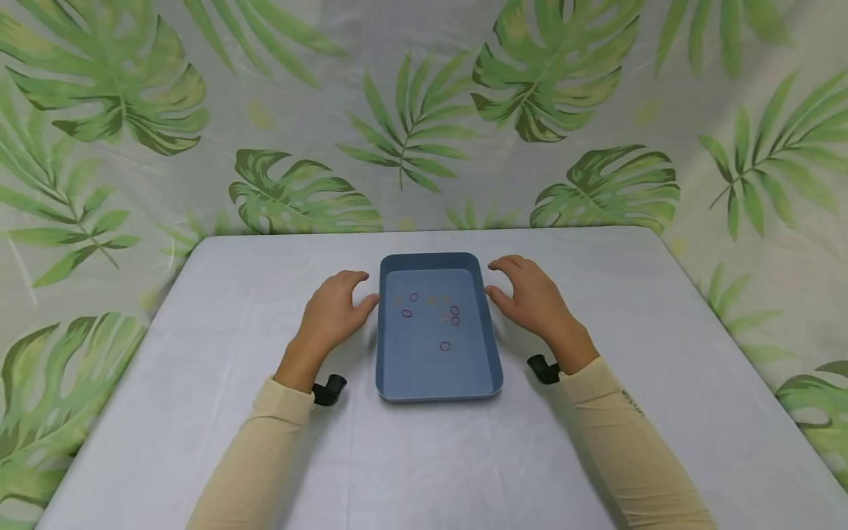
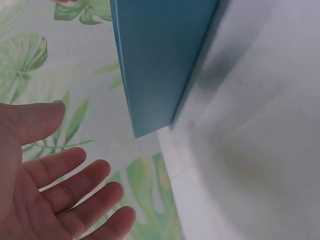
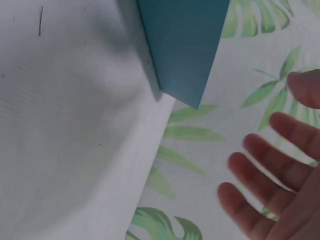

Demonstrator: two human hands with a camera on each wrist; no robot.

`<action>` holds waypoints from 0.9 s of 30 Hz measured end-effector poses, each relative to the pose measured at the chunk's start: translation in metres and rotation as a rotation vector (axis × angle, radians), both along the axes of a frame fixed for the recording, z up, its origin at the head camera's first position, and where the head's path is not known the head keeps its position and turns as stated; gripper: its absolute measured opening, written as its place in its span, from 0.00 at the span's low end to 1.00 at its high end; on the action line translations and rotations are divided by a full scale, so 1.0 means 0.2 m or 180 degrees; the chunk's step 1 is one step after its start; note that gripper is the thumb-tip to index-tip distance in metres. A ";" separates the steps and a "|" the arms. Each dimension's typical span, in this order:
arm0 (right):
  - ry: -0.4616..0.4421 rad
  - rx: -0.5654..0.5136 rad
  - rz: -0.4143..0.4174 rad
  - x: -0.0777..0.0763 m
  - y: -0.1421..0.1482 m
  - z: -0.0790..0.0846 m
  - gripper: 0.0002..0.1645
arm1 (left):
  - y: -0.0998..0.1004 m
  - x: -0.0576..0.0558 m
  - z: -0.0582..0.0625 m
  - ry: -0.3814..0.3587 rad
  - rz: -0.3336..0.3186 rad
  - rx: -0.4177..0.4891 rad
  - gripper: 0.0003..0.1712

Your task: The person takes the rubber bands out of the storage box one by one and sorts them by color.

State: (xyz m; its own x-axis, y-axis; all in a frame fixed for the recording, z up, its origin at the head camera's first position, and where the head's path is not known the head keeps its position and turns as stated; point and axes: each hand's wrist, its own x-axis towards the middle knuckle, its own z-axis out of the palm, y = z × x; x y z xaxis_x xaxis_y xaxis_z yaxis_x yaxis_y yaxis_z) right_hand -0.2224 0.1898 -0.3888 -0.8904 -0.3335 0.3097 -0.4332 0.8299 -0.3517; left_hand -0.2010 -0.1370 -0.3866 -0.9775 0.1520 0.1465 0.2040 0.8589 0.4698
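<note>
The blue tray (image 1: 417,375) lies flat on the middle of the bench (image 1: 424,464), between my two hands, with its short sides facing me and the far end. Inside it, thin dark-red loops (image 1: 445,346) lie scattered over the floor, mostly in the far half; two by the right wall lie close together, and one sits nearer to me. Faint tan bits (image 1: 431,301) lie among them, too small to make out clearly.

My left grip (image 1: 333,309) stands just outside the tray's left wall, thumb and fingers spread wide and holding nothing. The left wrist view shows a gap between those fingers (image 2: 82,190) and the wall. My right grip (image 1: 530,294) mirrors it off the right wall, also spread wide with nothing in it, its fingers (image 3: 280,175) apart from the tray too.

The tray's far rim comes near the back edge of the bench, leaving a narrow strip there. On both flanks I have broad white surface out to the slanting side edges, and more between the near rim and my side. My tan sleeves (image 1: 255,456) come in from below, a black wrist piece (image 1: 329,390) at each inner wrist. Past the back edge hangs a leaf-print cloth (image 1: 411,206).
</note>
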 end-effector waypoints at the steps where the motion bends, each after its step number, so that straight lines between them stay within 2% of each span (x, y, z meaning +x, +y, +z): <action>1: -0.0046 0.0033 -0.0023 0.00 0.00 0.00 0.25 | 0.00 0.00 -0.01 -0.0055 0.0003 0.0066 0.30; 7: -0.0365 0.0197 -0.0119 0.00 0.01 -0.01 0.27 | -0.03 -0.06 -0.08 -0.0532 0.0034 0.0628 0.32; 9: -0.0402 0.0231 -0.0135 0.00 0.01 -0.01 0.27 | -0.05 -0.08 -0.10 -0.0763 0.0096 0.1028 0.31; 13: -0.0416 0.0279 -0.0147 -0.01 0.01 -0.01 0.27 | -0.06 -0.13 -0.14 -0.1186 0.0283 0.2068 0.30; 15: -0.0428 0.0283 -0.0140 -0.01 0.02 -0.01 0.26 | -0.06 -0.15 -0.17 -0.1332 0.0378 0.2434 0.30; 17: -0.0440 0.0282 -0.0127 -0.02 0.01 -0.01 0.27 | -0.06 -0.16 -0.19 -0.1414 0.0468 0.2546 0.29; 20: -0.0452 0.0295 -0.0120 -0.03 0.01 -0.01 0.27 | -0.04 -0.16 -0.20 -0.1482 0.0553 0.2538 0.28; 27: -0.0447 0.0289 -0.0052 -0.06 -0.01 -0.01 0.26 | 0.00 -0.15 -0.21 -0.1477 0.0496 0.2422 0.25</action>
State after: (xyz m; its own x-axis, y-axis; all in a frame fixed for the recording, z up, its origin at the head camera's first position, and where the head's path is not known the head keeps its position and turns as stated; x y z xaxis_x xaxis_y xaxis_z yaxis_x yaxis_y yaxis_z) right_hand -0.2339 0.1879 -0.3901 -0.9283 -0.3398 0.1511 -0.3714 0.8675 -0.3310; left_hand -0.2308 -0.1372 -0.4296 -0.9647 0.0362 -0.2607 -0.2401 0.2845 0.9281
